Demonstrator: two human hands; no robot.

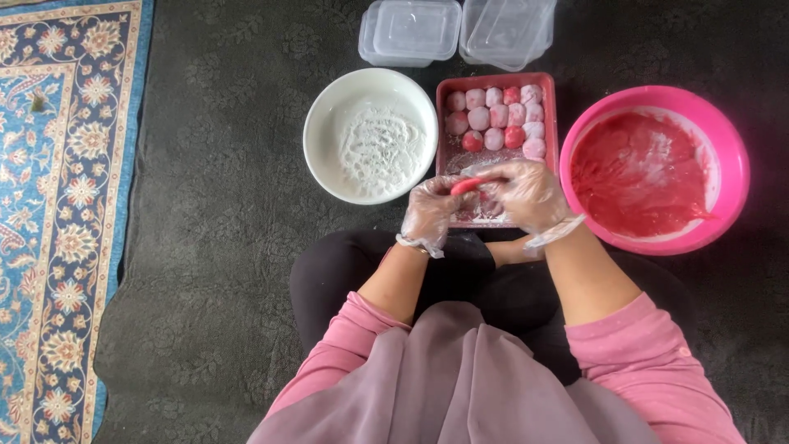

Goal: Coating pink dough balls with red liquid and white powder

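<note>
Left hand (pixel 429 215): in a clear plastic glove, lower middle of frame, fingers curled onto the red dough piece (pixel 465 186).
Right hand (pixel 526 196): gloved, fingers half closed, pinching the same piece from the right.
Red dough piece: between both hands, over the near end of the red tray (pixel 444 156).
Tray: holds rows of floured pink balls (pixel 497 119), upper middle.
White bowl (pixel 325 160): left of tray, dusted with flour.
Pink basin (pixel 731 156): right, smeared with red dough.
Clear lidded containers (pixel 411 31): top edge.
Patterned rug (pixel 57 205): far left.
</note>
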